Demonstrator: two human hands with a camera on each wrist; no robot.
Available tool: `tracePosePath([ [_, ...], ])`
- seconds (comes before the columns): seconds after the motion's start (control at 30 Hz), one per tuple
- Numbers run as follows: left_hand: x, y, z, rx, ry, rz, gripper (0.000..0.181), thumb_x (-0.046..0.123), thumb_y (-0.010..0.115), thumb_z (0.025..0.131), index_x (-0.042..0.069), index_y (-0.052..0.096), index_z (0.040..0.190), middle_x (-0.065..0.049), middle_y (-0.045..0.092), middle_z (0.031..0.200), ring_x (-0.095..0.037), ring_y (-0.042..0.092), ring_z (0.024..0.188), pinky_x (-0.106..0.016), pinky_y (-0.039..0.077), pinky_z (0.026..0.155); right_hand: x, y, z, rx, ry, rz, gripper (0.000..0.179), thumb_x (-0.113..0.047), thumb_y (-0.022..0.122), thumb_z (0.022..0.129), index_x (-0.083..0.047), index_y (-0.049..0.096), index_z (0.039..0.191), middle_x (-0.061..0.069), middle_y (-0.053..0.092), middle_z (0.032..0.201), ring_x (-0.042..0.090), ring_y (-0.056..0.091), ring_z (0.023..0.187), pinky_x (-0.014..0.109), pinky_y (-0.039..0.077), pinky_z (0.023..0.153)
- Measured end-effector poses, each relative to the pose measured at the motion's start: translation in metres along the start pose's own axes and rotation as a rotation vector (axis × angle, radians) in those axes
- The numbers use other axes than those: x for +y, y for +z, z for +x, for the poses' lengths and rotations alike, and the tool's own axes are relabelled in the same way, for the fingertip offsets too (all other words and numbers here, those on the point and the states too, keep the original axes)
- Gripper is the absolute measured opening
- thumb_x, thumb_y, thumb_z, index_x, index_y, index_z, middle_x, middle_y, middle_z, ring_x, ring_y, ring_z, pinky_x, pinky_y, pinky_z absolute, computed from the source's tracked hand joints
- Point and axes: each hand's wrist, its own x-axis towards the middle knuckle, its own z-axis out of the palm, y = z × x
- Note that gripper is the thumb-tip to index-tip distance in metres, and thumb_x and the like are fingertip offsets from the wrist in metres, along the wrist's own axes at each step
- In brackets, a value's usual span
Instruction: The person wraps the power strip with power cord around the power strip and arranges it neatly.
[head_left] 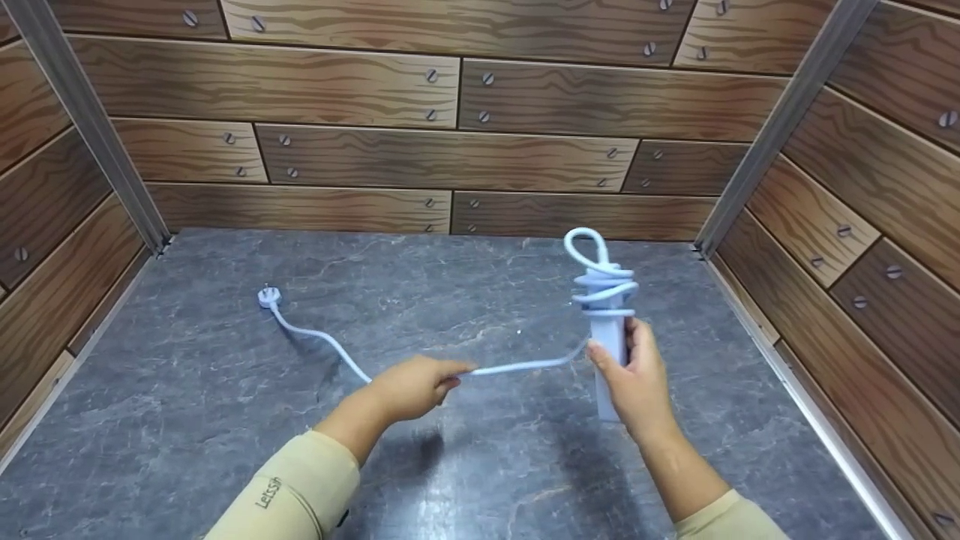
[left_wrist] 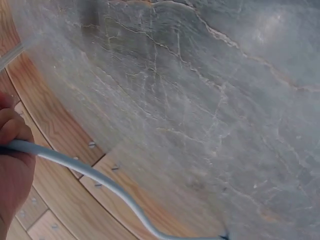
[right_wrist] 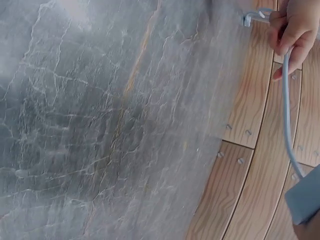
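Note:
My right hand [head_left: 640,379] grips a white power strip [head_left: 609,337] above the grey floor, thumb on one side and fingers on the other. Several turns of its white cord [head_left: 604,291] wrap the far end, and one loose loop stands up beyond. From the strip the cord runs left to my left hand [head_left: 416,386], which pinches it. Past that hand it trails to a plug [head_left: 269,297] with its prongs upward at the far left. In the left wrist view the cord [left_wrist: 115,187] passes out from the curled fingers. The right wrist view shows the strip's end [right_wrist: 304,197] at the edge.
A grey marbled surface [head_left: 420,300] lies below both hands. Wood-plank patterned walls [head_left: 360,90] close the back and both sides, with grey metal posts [head_left: 787,120] at the corners. A pale metal strip [head_left: 817,427] edges the right side.

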Motion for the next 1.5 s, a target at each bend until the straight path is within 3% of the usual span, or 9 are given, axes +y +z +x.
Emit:
tracePosePath([
  [0.13, 0.004, 0.0, -0.002, -0.012, 0.038, 0.107, 0.036, 0.02, 0.045, 0.096, 0.028, 0.051, 0.13, -0.005, 0.067, 0.102, -0.018, 0.062, 0.082, -0.035, 0.05, 0.067, 0.002, -0.001, 0.002, -0.029, -0.005, 0.084, 0.043, -0.006, 0.06, 0.086, 0.006, 0.039, 0.122, 0.021, 0.056, 0.104, 0.01, 0.057, 0.082, 0.024, 0.049, 0.069],
  [0.37, -0.001, 0.001, -0.003, 0.065, 0.104, 0.306, 0.034, 0.02, 0.048, 0.094, 0.034, 0.055, 0.125, -0.003, 0.068, 0.086, -0.022, 0.064, 0.073, -0.036, 0.049, 0.057, 0.001, -0.003, 0.0, -0.103, -0.039, 0.255, 0.033, -0.002, 0.055, 0.088, 0.005, 0.041, 0.117, 0.018, 0.054, 0.095, 0.021, 0.059, 0.076, 0.029, 0.052, 0.059],
  [0.47, -0.003, 0.002, -0.002, 0.077, 0.107, 0.383, 0.036, 0.018, 0.049, 0.093, 0.037, 0.055, 0.124, -0.002, 0.068, 0.089, -0.021, 0.064, 0.077, -0.036, 0.051, 0.061, -0.003, -0.003, 0.0, -0.12, -0.062, 0.311, 0.029, 0.001, 0.053, 0.088, 0.005, 0.042, 0.114, 0.016, 0.054, 0.091, 0.019, 0.058, 0.072, 0.031, 0.052, 0.057],
  [0.57, -0.005, 0.0, -0.003, 0.058, 0.094, 0.388, 0.037, 0.018, 0.048, 0.093, 0.036, 0.053, 0.126, -0.004, 0.067, 0.093, -0.022, 0.064, 0.08, -0.037, 0.051, 0.064, -0.007, -0.003, 0.001, -0.101, -0.052, 0.309, 0.031, 0.0, 0.053, 0.088, 0.007, 0.041, 0.115, 0.014, 0.053, 0.09, 0.016, 0.058, 0.07, 0.03, 0.051, 0.056],
  [0.63, -0.008, -0.001, -0.003, 0.052, 0.092, 0.341, 0.037, 0.017, 0.048, 0.093, 0.032, 0.053, 0.127, -0.005, 0.067, 0.091, -0.023, 0.064, 0.078, -0.038, 0.051, 0.064, -0.009, -0.004, 0.002, -0.068, -0.023, 0.27, 0.034, -0.002, 0.054, 0.088, 0.007, 0.041, 0.118, 0.014, 0.053, 0.09, 0.014, 0.058, 0.069, 0.028, 0.051, 0.055],
  [0.73, -0.013, -0.004, -0.005, 0.058, 0.083, 0.239, 0.035, 0.017, 0.048, 0.094, 0.024, 0.053, 0.128, -0.005, 0.068, 0.094, -0.024, 0.064, 0.083, -0.039, 0.051, 0.071, -0.009, -0.007, 0.007, -0.011, 0.021, 0.111, 0.038, -0.007, 0.058, 0.087, 0.005, 0.043, 0.12, 0.016, 0.056, 0.093, 0.015, 0.058, 0.071, 0.027, 0.05, 0.058],
  [0.93, -0.028, -0.014, -0.009, 0.139, 0.077, 0.128, 0.028, 0.011, 0.052, 0.091, 0.012, 0.06, 0.117, -0.008, 0.067, 0.101, -0.027, 0.063, 0.091, -0.042, 0.048, 0.082, 0.005, -0.018, 0.015, 0.044, 0.004, -0.233, 0.048, -0.017, 0.067, 0.081, 0.006, 0.046, 0.118, 0.024, 0.059, 0.102, 0.031, 0.057, 0.087, 0.042, 0.045, 0.074],
  [1.23, -0.04, -0.026, -0.018, 0.193, -0.004, 0.209, 0.007, 0.013, 0.055, 0.089, 0.017, 0.059, 0.093, 0.002, 0.063, 0.075, -0.021, 0.061, 0.069, -0.04, 0.048, 0.061, 0.026, -0.033, 0.022, 0.08, 0.023, -0.343, 0.049, -0.015, 0.066, 0.082, 0.011, 0.043, 0.117, 0.029, 0.055, 0.1, 0.039, 0.053, 0.086, 0.049, 0.042, 0.072],
  [1.5, -0.058, -0.032, -0.028, 0.212, -0.15, 0.245, 0.016, 0.014, 0.053, 0.09, 0.013, 0.06, 0.104, -0.006, 0.068, 0.086, -0.029, 0.065, 0.08, -0.045, 0.05, 0.068, 0.044, -0.056, 0.028, 0.14, 0.095, -0.398, 0.054, -0.018, 0.063, 0.085, 0.013, 0.038, 0.121, 0.033, 0.051, 0.101, 0.044, 0.052, 0.088, 0.052, 0.04, 0.074],
])
